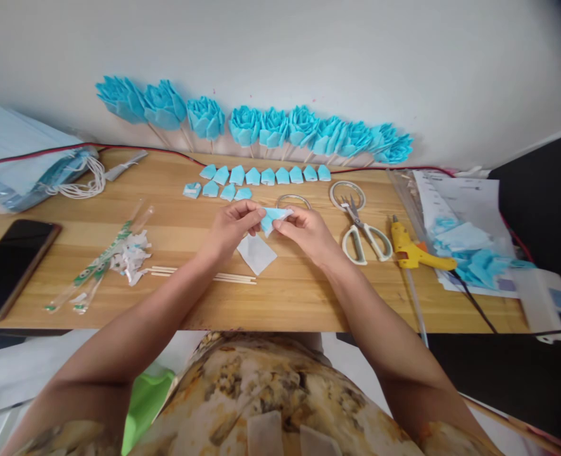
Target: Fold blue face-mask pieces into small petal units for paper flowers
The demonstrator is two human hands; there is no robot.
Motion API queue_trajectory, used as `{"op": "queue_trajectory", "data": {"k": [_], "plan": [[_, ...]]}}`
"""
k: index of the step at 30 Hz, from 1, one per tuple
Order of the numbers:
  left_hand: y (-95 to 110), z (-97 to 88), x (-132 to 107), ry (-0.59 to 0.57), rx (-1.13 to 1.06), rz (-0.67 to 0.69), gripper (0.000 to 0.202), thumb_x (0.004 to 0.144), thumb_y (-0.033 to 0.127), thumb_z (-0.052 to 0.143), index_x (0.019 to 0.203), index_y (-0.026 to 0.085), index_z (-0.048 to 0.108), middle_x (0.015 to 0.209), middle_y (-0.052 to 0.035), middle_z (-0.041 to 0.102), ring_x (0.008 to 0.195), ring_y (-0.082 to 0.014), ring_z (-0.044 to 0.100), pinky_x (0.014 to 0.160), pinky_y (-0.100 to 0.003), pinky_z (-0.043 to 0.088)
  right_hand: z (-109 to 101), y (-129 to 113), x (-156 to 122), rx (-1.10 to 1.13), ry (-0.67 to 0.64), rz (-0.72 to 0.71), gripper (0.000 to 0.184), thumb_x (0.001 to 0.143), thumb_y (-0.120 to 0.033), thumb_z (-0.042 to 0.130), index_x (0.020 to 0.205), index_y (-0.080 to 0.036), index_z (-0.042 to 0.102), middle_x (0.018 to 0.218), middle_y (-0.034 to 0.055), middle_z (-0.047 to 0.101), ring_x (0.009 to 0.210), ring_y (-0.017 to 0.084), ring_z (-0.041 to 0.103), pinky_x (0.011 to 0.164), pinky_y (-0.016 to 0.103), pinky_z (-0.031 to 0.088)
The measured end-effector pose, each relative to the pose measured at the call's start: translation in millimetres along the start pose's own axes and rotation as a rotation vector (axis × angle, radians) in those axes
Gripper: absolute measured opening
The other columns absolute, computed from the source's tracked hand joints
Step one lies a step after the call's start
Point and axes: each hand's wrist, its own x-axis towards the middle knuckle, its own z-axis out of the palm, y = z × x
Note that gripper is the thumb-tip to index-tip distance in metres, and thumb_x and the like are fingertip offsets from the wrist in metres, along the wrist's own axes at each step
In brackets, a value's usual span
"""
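Note:
Both of my hands hold one small light-blue fabric piece (273,218) above the middle of the wooden table (309,297). My left hand (233,228) pinches its left side and my right hand (306,231) pinches its right side. A white square piece (256,253) lies on the table just below them. Behind my hands, several folded blue petals (261,176) sit in two rows. Thin wooden sticks (233,277) lie near my left wrist.
A row of blue fabric roses (261,123) leans on the wall. Scissors (363,231), a yellow glue gun (411,250), blue scraps on papers (470,253), a phone (9,266), a pack of face masks (24,164) and plastic wrappers (104,256) lie around.

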Motion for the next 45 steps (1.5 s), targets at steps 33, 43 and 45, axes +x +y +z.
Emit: {"op": "queue_trajectory", "data": {"k": [33,43,45], "plan": [[-2.4,3.8,-2.7,-0.040,0.069,-0.069,0.023,0.066,0.032,0.078,0.071,0.017,0.062,0.059,0.0041,0.057,0.053,-0.0082,0.049,0.053,-0.022,0.039,3.3,4.1,2.0,-0.011,0.006,0.004,0.028,0.074,-0.040,0.074,0.068,-0.021,0.055,0.062,-0.0048,0.048,0.061,0.011,0.043,0.060,0.028,0.033],[-2.0,1.7,-1.3,0.016,0.034,-0.088,0.024,0.067,0.035,0.076,0.068,0.017,0.061,0.056,0.0030,0.057,0.051,-0.0089,0.048,0.053,-0.023,0.037,4.4,2.6,4.1,0.153,0.072,-0.057,0.031,0.070,-0.043,0.082,0.090,-0.023,0.069,0.076,-0.0026,0.060,0.072,0.013,0.054,0.069,0.029,0.047],[-1.6,2.1,-2.1,0.004,0.040,-0.096,0.025,0.067,0.035,0.076,0.067,0.017,0.060,0.055,0.0031,0.057,0.051,-0.0086,0.047,0.053,-0.023,0.036,4.7,4.5,5.1,0.149,0.117,-0.081,0.029,0.070,-0.041,0.081,0.089,-0.023,0.069,0.077,-0.0026,0.061,0.073,0.013,0.055,0.069,0.029,0.047]]}}
